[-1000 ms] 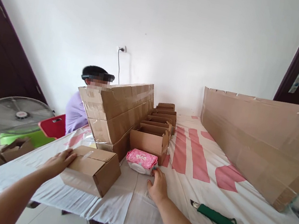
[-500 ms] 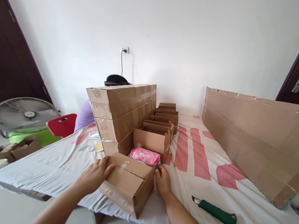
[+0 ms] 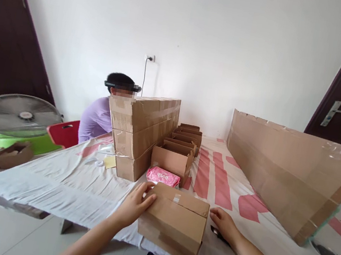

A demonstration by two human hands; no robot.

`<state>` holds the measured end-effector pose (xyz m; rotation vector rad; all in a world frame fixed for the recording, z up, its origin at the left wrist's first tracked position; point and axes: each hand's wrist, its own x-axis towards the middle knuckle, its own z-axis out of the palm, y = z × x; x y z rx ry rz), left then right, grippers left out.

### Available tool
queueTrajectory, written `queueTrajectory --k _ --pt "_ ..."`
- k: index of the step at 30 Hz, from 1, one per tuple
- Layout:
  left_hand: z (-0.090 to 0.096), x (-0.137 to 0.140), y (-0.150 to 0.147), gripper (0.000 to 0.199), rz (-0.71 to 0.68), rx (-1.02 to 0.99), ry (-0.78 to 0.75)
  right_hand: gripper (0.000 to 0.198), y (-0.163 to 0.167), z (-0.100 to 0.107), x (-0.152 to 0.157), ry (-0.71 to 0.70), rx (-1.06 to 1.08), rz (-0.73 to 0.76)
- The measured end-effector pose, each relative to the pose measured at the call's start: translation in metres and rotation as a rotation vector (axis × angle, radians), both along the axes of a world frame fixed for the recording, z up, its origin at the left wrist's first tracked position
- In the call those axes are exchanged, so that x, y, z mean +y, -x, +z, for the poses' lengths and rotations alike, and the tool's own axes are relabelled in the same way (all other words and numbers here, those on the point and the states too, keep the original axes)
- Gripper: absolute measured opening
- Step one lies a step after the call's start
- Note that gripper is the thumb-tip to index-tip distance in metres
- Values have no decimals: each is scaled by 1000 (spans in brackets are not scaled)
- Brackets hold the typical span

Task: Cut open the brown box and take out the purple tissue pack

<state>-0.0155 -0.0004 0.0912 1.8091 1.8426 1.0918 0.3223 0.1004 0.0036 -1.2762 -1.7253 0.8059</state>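
A closed cardboard box (image 3: pixel 170 220) lies near the table's front edge, its top flaps meeting at a seam and a small printed label on top. My left hand (image 3: pixel 133 205) grips its left side, thumb on the top and fingers around the back corner. Beside the box's right edge is my right hand (image 3: pixel 222 224), fingers curled together; whether anything small is pinched in them is hidden. Under that hand the utility knife (image 3: pixel 217 233) shows only its blade end. Just behind the box sits a pink soft pack (image 3: pixel 163 177).
Stacked taped cartons (image 3: pixel 137 139) form a wall left of a row of open boxes (image 3: pixel 171 160). A tall cardboard panel (image 3: pixel 282 169) stands at right. A person in a purple top (image 3: pixel 94 118) sits behind the stack. A fan (image 3: pixel 23 117) and red chair (image 3: pixel 65 133) are at left.
The box has shifted right and turned a little, both hands moving along with it. My right forearm now covers most of the knife. The person behind the cartons shows more.
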Motion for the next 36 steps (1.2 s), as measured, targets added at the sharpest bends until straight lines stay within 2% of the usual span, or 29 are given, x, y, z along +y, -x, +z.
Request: queueTrajectory --k 3,5,9,13,16,19,23,27,32,36 --pt "-16 8 -3 60 -99 -372 -47 31 -47 -9 -16 -23 -148 26" --pt "-22 9 -5 59 -148 -507 -21 32 -70 -18 -27 -66 -281 21" --pt "-23 8 -7 51 -170 -533 2 39 -89 -30 -44 -196 -469 95" --pt "-21 8 -6 52 -183 -585 11 35 -85 -32 -50 -263 -524 105" --pt "-21 8 -7 54 -173 -613 11 36 -80 -26 -42 -298 -547 108" --pt "-19 7 -8 57 -168 -645 38 37 -71 -2 -28 -400 -524 92" --pt "-19 7 -9 55 -179 -708 34 36 -37 56 -20 -572 -518 109" --pt "-25 10 -8 54 -189 -748 23 37 15 108 -35 -688 -534 272" --pt "-36 18 -7 53 -213 -807 5 40 72 140 -51 -595 -603 525" --pt "-39 20 -7 52 -235 -849 -10 40 104 152 -50 -534 -716 577"
